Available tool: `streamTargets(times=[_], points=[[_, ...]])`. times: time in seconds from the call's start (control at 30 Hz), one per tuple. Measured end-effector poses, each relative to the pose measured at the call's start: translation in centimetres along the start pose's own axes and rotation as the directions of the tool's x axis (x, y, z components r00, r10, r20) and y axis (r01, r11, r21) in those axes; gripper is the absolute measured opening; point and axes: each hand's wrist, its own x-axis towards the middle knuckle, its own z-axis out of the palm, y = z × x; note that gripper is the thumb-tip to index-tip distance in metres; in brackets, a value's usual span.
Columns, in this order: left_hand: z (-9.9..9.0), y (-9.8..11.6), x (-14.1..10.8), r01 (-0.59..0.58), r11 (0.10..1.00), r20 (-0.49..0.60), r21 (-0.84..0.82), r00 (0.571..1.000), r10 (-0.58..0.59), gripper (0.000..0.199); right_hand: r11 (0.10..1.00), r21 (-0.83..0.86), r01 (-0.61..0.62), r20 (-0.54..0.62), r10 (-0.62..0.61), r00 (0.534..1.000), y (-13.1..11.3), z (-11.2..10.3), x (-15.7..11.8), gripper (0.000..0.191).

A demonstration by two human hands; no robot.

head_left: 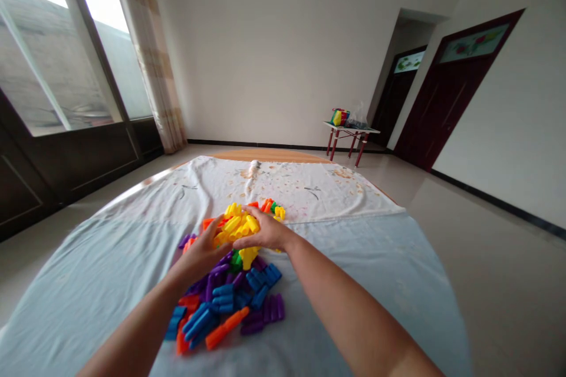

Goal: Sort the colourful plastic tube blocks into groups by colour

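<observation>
My left hand [207, 249] and my right hand [269, 232] curve around a cluster of yellow plastic toy pieces [240, 225], gathered between them over the table. The two thumbs nearly meet on the near side, and some fingertips are hidden behind the cluster. Below my wrists lies a loose heap of purple pieces [212, 285], blue pieces [223, 297] and orange pieces [227, 328]. A green piece [237, 260] and a yellow piece [249, 256] show just under my hands. Past my right fingers are more orange pieces [267, 205] and a small yellow one [280, 212].
A light blue cloth [367, 283] and a white flowered cloth [305, 179] cover the round table. Beyond it, a small folding table [354, 128] holds a colourful bag [339, 117] and a clear plastic bag [359, 116]. A window and curtain [148, 53] are at left.
</observation>
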Motion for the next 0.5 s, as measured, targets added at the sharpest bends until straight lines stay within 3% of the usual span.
streamTargets(times=[0.07, 0.1, 0.17, 0.23, 0.3, 0.4, 0.5], points=[[-3.0, -0.5, -1.1, 0.071, 0.998, 0.093, 0.001, 0.993, -0.07, 0.068, 0.999, -0.003, 0.034, 0.026, -0.034, 0.999, 0.1, 0.1, 0.8, 0.067], [-4.2, -0.9, -1.6, 0.112, 0.994, 0.085, 0.006, 0.99, -0.112, 0.064, 0.998, -0.043, 0.034, -0.026, -0.035, 0.999, 0.7, -0.3, 1.2, 0.061], [-6.1, -2.3, -2.6, 0.197, 0.98, -0.089, 0.017, 0.977, -0.195, 0.056, 0.985, -0.173, -0.026, -0.221, -0.013, 0.975, 2.6, -1.6, 1.9, 0.047], [-7.0, -4.3, -3.4, 0.273, 0.962, -0.341, -0.006, 0.904, -0.258, 0.053, 0.94, -0.302, -0.156, -0.402, 0.023, 0.915, 4.8, -3.4, 2.5, 0.035], [-7.0, -6.6, -4.0, 0.309, 0.95, -0.446, -0.054, 0.843, -0.3, 0.051, 0.897, -0.364, -0.251, -0.486, 0.047, 0.873, 6.7, -5.2, 2.9, 0.031], [-5.9, -9.6, -4.3, 0.328, 0.942, -0.433, -0.066, 0.841, -0.324, 0.051, 0.833, -0.435, -0.342, -0.51, 0.086, 0.856, 8.6, -6.8, 3.6, 0.035], [-4.8, -10.9, -4.3, 0.318, 0.945, -0.406, 0.072, 0.875, -0.263, 0.052, 0.769, -0.511, -0.384, -0.466, 0.127, 0.876, 9.4, -6.9, 5.0, 0.044]])
